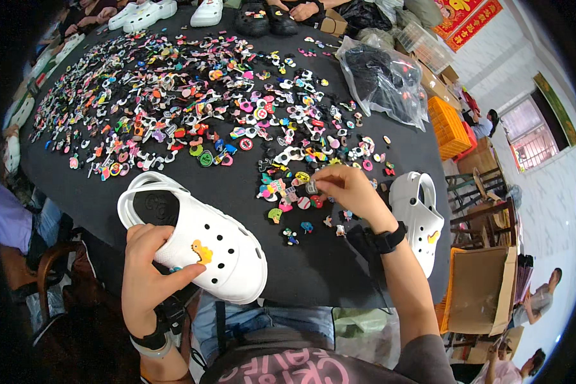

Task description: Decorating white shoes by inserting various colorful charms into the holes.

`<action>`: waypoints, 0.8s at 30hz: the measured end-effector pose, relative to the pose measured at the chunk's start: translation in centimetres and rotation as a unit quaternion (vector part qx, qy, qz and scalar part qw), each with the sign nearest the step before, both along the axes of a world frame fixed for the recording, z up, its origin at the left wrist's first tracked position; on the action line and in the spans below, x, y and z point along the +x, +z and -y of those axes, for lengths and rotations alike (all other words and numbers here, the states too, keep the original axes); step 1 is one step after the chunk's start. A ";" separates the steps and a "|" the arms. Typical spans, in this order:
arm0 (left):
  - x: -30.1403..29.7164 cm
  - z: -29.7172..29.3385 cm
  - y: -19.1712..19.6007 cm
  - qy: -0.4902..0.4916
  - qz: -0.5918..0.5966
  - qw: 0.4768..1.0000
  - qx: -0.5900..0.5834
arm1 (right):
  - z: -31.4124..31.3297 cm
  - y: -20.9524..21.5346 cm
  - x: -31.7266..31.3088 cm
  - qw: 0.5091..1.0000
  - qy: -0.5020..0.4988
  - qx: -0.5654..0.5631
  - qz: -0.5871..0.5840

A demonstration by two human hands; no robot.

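Note:
A white foam clog (233, 256) with rows of round holes is tilted at the table's near edge. My left hand (152, 262) is closed around its side, thumb by a yellow dinosaur-shaped charm (202, 252) fixed on the upper. A bit of a blue charm shows beside that thumb. Over the near edge of the charm pile, my right hand (347, 190) pinches a small grey charm (312, 187). Close under those fingers lie a baseball charm (304, 203) and a red charm (316, 201). A second white clog (417, 217), with a yellow-orange charm, stands beyond my right wrist.
A wide heap of mixed shoe charms (166, 96) covers much of the black table (339, 269). Clear plastic bags (384, 77) lie at the far right, near an orange crate (447, 125). Other people's hands (304, 11) and black clogs (253, 20) are across the table.

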State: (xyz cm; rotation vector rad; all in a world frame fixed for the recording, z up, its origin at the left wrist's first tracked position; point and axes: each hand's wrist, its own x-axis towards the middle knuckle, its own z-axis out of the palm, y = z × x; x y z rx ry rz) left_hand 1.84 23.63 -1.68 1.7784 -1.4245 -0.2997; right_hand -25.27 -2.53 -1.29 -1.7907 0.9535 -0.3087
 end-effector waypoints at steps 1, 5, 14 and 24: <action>0.0 0.0 0.1 -0.001 0.003 1.000 0.000 | 0.3 -0.5 -0.5 0.996 0.030 -0.077 -0.038; 0.0 0.1 0.2 -0.004 -0.009 1.000 0.010 | 0.8 -1.4 -0.3 0.973 0.052 -0.210 -0.084; 0.1 0.0 0.5 -0.008 0.002 0.999 0.035 | 0.6 -1.3 3.2 0.875 0.075 -0.432 -0.207; -0.2 0.1 0.5 -0.006 0.003 1.000 0.017 | 1.4 -1.5 2.0 0.907 0.053 -0.376 -0.182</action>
